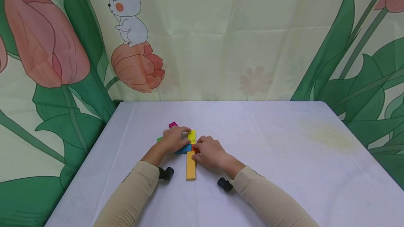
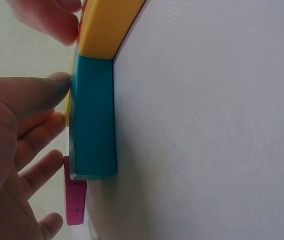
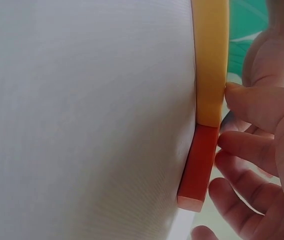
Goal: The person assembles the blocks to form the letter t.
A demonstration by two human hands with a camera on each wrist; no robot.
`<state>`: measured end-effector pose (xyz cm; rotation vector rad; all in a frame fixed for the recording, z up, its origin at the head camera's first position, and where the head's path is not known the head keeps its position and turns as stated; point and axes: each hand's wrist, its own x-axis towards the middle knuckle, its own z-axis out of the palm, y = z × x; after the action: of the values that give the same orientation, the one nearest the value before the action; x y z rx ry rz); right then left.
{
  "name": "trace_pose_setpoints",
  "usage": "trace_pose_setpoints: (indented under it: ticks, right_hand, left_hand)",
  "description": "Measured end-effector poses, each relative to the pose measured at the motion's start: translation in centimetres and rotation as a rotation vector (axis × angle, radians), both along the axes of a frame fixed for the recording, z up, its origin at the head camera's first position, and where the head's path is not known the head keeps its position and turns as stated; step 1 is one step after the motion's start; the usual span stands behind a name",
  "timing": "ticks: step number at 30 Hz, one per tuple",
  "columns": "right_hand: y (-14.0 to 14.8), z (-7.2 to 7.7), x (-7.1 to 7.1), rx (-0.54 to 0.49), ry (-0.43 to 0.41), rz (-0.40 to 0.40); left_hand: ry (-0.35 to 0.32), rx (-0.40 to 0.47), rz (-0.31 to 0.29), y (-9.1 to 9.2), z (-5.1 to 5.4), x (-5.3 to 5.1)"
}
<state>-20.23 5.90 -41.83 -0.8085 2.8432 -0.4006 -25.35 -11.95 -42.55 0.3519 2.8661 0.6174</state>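
Flat blocks lie together on the white table. My left hand [image 1: 174, 139] spreads over a blue block [image 1: 183, 149], its thumb touching the top near a yellow block [image 1: 192, 136]; in the left wrist view the blue block [image 2: 96, 120] meets an orange-yellow one [image 2: 109, 27]. My right hand [image 1: 210, 152] rests its fingertips at a red block [image 1: 193, 147], thumb on the orange-yellow block [image 1: 190, 165]. The right wrist view has the red block [image 3: 199, 167] end to end with the orange-yellow block [image 3: 211, 65]. Green [image 1: 159, 139] and magenta [image 1: 172, 124] blocks are partly hidden behind the left hand.
Black devices are at both wrists, the left one [image 1: 166, 173] and the right one [image 1: 224, 184], just above the table [image 1: 284, 143]. Behind the table's far edge hangs a curtain [image 1: 221, 45] printed with tulips and a rabbit.
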Motion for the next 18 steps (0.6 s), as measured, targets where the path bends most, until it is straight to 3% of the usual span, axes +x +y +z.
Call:
trace_pose_setpoints:
  ticks: [18]
  right_hand:
    - [-0.07,-0.14,-0.06,0.012,0.002,0.0]
  left_hand:
    - [-0.014,0.017,0.02,0.02,0.23,0.3]
